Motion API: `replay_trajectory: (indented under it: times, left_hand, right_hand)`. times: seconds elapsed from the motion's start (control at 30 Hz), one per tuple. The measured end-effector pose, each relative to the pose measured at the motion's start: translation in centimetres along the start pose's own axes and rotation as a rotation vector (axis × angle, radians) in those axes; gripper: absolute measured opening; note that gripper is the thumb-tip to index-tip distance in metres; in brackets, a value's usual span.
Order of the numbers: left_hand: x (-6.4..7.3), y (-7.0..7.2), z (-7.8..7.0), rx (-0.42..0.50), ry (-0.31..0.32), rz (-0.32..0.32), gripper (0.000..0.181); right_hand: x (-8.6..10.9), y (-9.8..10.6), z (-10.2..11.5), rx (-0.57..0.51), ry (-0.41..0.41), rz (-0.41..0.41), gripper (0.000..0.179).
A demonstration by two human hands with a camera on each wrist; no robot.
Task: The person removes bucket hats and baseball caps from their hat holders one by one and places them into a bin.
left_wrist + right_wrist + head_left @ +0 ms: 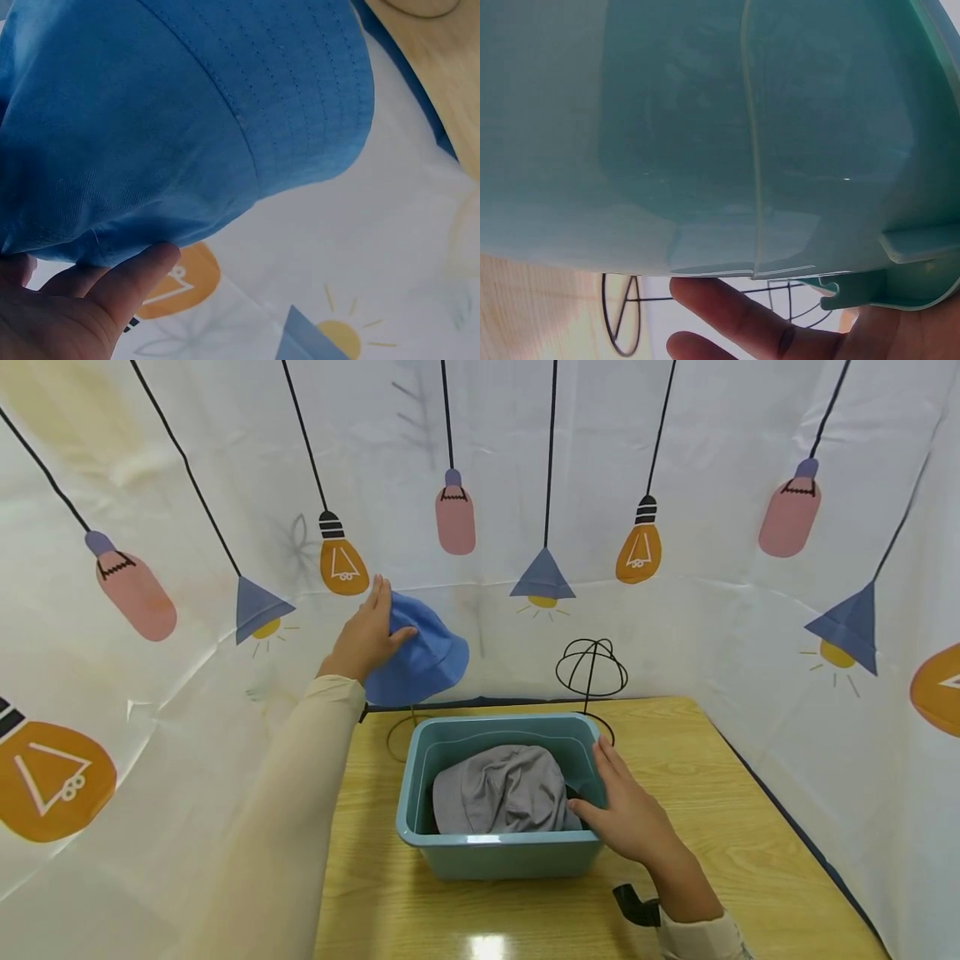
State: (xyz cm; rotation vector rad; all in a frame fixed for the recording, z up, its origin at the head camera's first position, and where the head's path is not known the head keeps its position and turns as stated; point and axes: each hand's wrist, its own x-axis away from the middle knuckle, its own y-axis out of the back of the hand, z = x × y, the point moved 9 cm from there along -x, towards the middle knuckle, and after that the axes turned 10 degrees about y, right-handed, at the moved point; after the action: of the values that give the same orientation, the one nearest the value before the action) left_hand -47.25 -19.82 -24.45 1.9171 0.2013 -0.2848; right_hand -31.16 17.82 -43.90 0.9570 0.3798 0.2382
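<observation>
High at the back left, my left hand (365, 635) holds a blue bucket hat (420, 656) by the crown, with the thumb on its near side. In the left wrist view, the stitched brim (315, 90) faces away from my fingers. The base of a wire stand (397, 739) shows below the hat; its top is hidden. My right hand (637, 814) grips the right side of a teal plastic bin (495, 860), thumb over the rim and fingers along the outside. A crumpled grey cloth hat (502, 789) lies in the bin, with something dark partly hidden beside it.
A black wire dome stand (592, 668) rises behind the bin's right corner. The bin sits on a wooden table (720, 827). White sheeting (487, 635) printed with hanging lamps closes off the back and sides. A black strap (636, 906) hangs by my right wrist.
</observation>
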Motion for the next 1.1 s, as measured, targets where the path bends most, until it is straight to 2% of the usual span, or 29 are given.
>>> replay_trajectory:
  times: [0.23,0.63,1.1]
  left_hand:
    - [0.1,1.0,-0.1,0.022,0.011,-0.019,0.103]
    - [0.4,2.2,-1.3,0.054,-0.025,-0.029,0.103]
    - [2.0,2.9,-2.7,0.036,-0.09,-0.055,0.103]
  right_hand:
    - [0.0,0.0,0.2,-0.004,-0.002,0.005,0.098]
    - [0.2,0.3,0.1,0.006,0.001,0.005,0.099]
    - [0.0,-0.3,-0.2,-0.011,0.001,0.001,0.098]
